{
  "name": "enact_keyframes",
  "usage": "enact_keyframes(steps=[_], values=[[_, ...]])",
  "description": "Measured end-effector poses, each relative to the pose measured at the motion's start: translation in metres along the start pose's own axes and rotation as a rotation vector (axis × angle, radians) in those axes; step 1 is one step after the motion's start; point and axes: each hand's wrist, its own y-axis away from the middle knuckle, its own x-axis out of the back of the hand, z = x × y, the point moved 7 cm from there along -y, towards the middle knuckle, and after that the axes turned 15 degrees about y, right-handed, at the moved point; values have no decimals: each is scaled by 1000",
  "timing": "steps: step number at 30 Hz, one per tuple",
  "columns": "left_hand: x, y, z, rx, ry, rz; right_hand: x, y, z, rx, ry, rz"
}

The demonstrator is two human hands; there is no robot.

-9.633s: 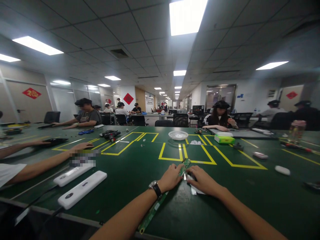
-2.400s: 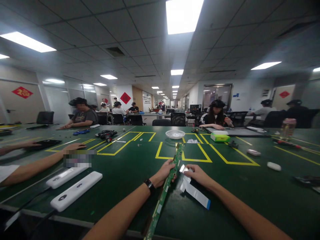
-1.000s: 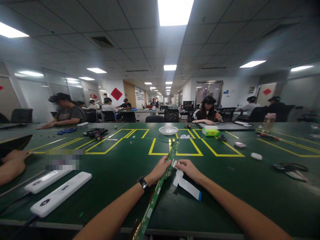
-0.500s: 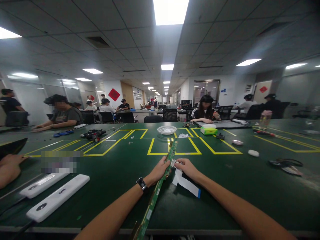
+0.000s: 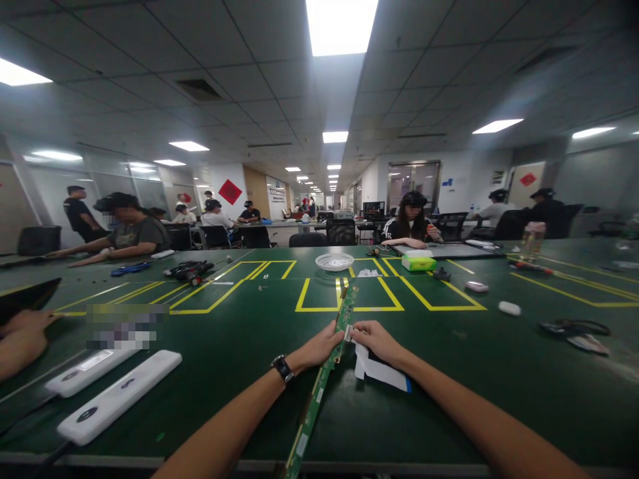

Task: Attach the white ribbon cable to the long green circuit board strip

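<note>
A long, narrow green circuit board [image 5: 319, 391] slants from the table's near edge up toward the middle. My left hand [image 5: 321, 344] is closed around its upper part, thumb on the board. My right hand [image 5: 375, 339] pinches the end of a white flat ribbon cable [image 5: 382, 372] close against the board's right side. The cable hangs down to the right in a fold and ends in a blue tip. Whether its pinched end sits in a connector is hidden by my fingers.
Ahead on the green table [image 5: 449, 399] stands a white basket [image 5: 334, 262]. White power strips [image 5: 120, 399] lie at left, near another person's hand [image 5: 24, 339]. A green tissue pack [image 5: 418, 263], a white case [image 5: 510, 308] and dark cables [image 5: 574, 328] are at right.
Both hands and the board have shifted slightly in view. The ribbon cable's free end has swung a little to the right, still pinched by my right hand.
</note>
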Motion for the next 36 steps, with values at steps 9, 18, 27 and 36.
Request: enact_keyframes(steps=[9,18,27,36], values=[[10,-8,-1,-82,-125,54,13,6,-19,111,220,28],[52,-10,-16,-45,-845,355,40,-2,7,-18,667,243],[52,-10,-13,-58,-892,344,33,8,-11,215,812,145],[52,-8,-7,-116,-844,376,25,8,-18,306,788,55]])
